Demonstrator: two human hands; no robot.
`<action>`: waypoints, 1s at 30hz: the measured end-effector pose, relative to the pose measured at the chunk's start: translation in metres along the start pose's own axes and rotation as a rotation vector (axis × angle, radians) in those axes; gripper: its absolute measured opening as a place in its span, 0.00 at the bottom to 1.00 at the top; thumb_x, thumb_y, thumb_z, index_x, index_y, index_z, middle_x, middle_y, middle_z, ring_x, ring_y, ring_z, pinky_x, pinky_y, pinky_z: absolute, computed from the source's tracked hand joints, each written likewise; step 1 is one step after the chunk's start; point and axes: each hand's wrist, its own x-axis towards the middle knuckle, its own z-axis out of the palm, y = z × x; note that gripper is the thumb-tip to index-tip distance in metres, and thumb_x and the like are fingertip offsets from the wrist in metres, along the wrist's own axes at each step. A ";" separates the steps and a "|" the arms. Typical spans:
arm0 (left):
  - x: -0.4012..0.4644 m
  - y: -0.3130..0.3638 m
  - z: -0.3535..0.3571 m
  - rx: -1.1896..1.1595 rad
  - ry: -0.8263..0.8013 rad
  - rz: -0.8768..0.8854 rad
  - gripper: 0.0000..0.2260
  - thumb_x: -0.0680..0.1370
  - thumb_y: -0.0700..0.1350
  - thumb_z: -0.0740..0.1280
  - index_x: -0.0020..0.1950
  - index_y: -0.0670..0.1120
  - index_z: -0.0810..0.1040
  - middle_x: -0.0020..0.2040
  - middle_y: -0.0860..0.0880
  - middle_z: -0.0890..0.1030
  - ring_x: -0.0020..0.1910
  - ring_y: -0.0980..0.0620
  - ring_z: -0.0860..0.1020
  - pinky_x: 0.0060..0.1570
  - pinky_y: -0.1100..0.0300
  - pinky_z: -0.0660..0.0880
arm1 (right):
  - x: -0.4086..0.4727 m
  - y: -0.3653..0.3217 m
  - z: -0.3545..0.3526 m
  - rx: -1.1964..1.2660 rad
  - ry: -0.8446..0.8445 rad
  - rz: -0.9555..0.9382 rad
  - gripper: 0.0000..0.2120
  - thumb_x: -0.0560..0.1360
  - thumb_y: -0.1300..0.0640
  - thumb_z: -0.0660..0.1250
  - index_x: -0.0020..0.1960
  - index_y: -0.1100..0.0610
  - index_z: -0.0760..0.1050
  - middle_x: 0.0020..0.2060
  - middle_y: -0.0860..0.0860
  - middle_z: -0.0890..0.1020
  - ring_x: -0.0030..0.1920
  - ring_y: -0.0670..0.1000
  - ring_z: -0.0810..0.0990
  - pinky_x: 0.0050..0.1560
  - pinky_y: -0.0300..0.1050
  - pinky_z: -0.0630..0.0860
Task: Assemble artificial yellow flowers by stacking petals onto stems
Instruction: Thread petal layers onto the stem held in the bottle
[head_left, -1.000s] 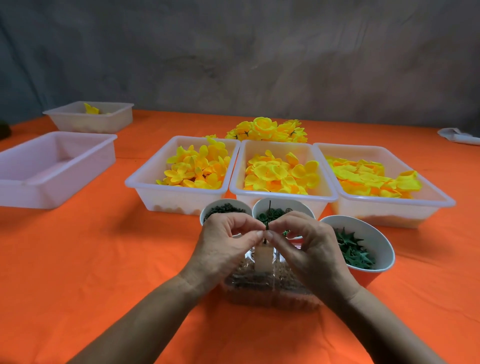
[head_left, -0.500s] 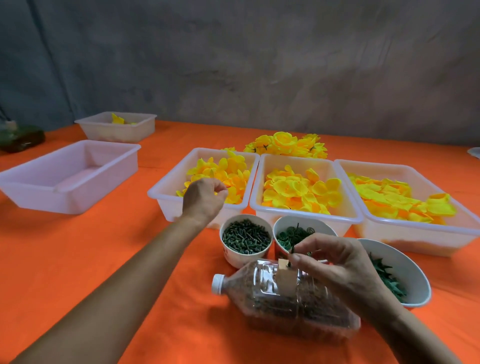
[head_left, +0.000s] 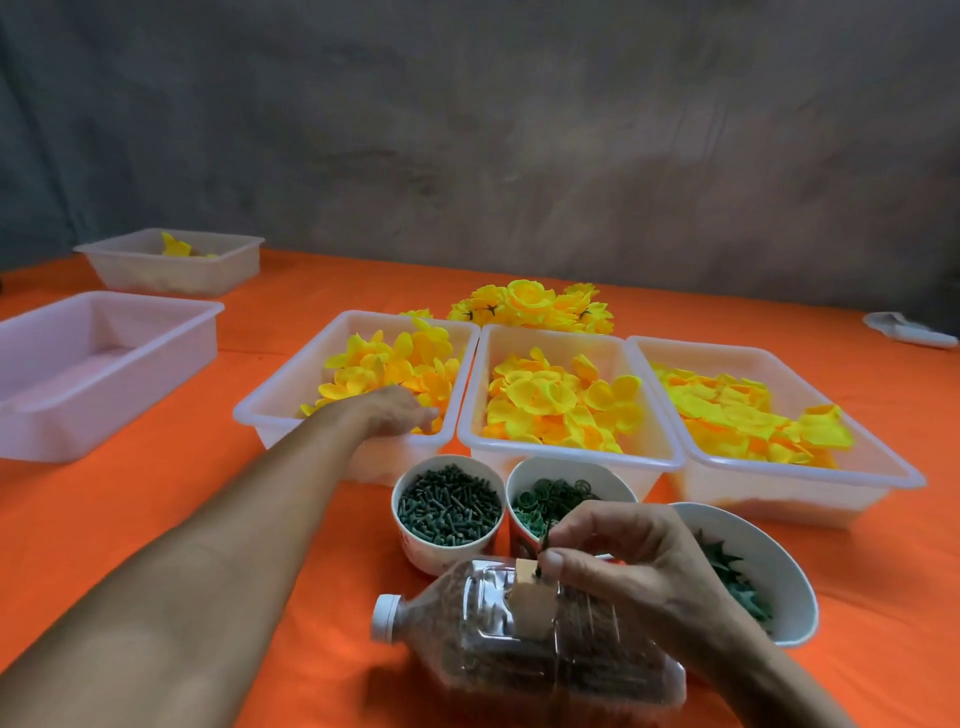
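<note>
Nearest, a thin green plastic stem is pinched in the right hand above a clear plastic bottle lying on the orange table. Farther left, small yellow fabric petals in a white tray are touched by the left hand; whether its grip is clamped cannot be told.

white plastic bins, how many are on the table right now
5. Three sit side by side mid-table holding yellow petals: left bin, middle bin, right bin. A fourth sits at the left edge, a fifth at far left with a few petals.
</note>
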 end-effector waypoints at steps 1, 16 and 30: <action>0.000 0.002 -0.001 0.058 -0.039 -0.019 0.20 0.81 0.55 0.56 0.63 0.43 0.77 0.72 0.43 0.67 0.69 0.42 0.67 0.66 0.49 0.64 | 0.000 0.000 0.000 0.014 -0.004 0.010 0.01 0.64 0.57 0.75 0.35 0.53 0.84 0.31 0.51 0.83 0.34 0.45 0.79 0.35 0.36 0.73; -0.002 -0.003 0.011 -0.489 0.610 0.199 0.11 0.73 0.30 0.66 0.54 0.37 0.82 0.46 0.38 0.82 0.42 0.47 0.79 0.39 0.65 0.77 | -0.002 0.008 0.002 0.161 0.017 0.005 0.03 0.62 0.59 0.74 0.36 0.56 0.84 0.32 0.54 0.83 0.33 0.46 0.80 0.34 0.36 0.76; -0.070 0.028 0.019 -1.167 0.516 0.172 0.17 0.70 0.33 0.73 0.55 0.43 0.73 0.41 0.49 0.76 0.35 0.53 0.77 0.40 0.60 0.76 | -0.006 0.002 0.010 0.092 0.087 -0.005 0.12 0.69 0.69 0.71 0.33 0.55 0.82 0.29 0.49 0.82 0.29 0.40 0.76 0.30 0.31 0.71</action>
